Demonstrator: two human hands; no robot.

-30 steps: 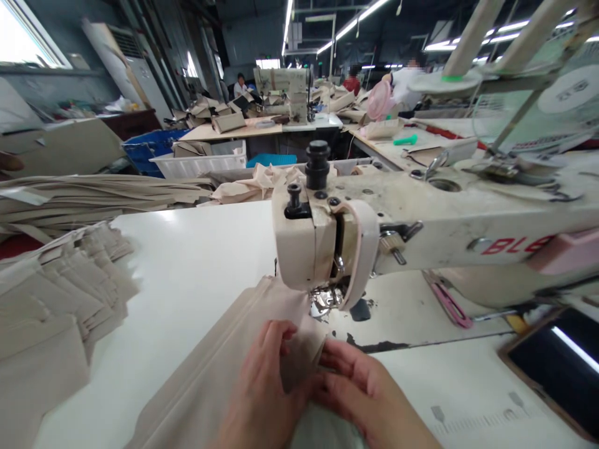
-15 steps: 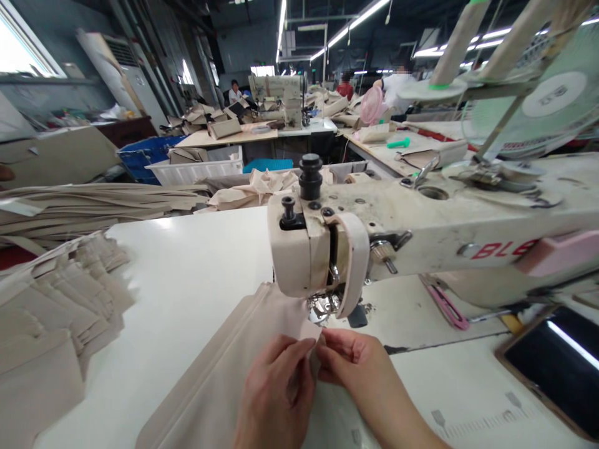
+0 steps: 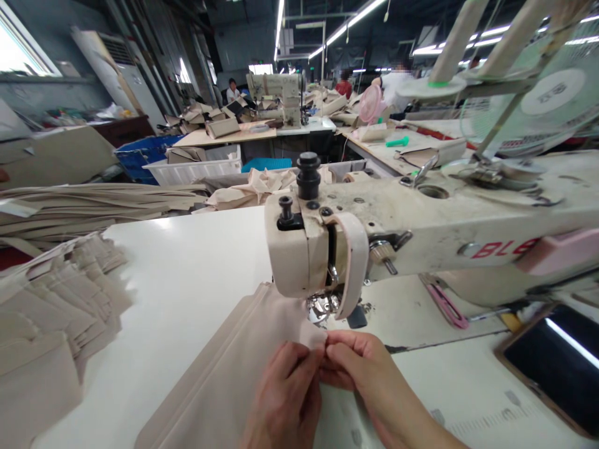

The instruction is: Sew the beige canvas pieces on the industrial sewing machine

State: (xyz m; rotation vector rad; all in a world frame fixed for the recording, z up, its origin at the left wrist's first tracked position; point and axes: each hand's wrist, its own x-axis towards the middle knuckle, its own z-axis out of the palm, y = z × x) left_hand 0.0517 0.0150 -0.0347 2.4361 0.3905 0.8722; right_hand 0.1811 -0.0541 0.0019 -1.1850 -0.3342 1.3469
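A beige fabric panel (image 3: 224,349) lies slantwise across the white table, its far end beside the presser foot (image 3: 322,307) of the sewing machine (image 3: 299,249). My left hand (image 3: 287,390) rests on the panel with its fingers closed on the fabric's right edge. Pinching the same edge from the right is my right hand (image 3: 353,365), thumb and fingertips together. Both sets of fingertips meet just in front of the presser foot. The hem between them is mostly hidden.
Stacked beige pieces (image 3: 51,299) lie at the left, with long strips (image 3: 93,206) behind. On the right are a pink-handled snips (image 3: 449,305), a phone (image 3: 556,362) and a thread stand (image 3: 496,93). A white crate (image 3: 196,167) stands beyond; people sit farther back.
My left hand has shifted slightly right and lower, its fingertips closing up to my right hand's. The fabric corner that stood up between them now lies flatter.
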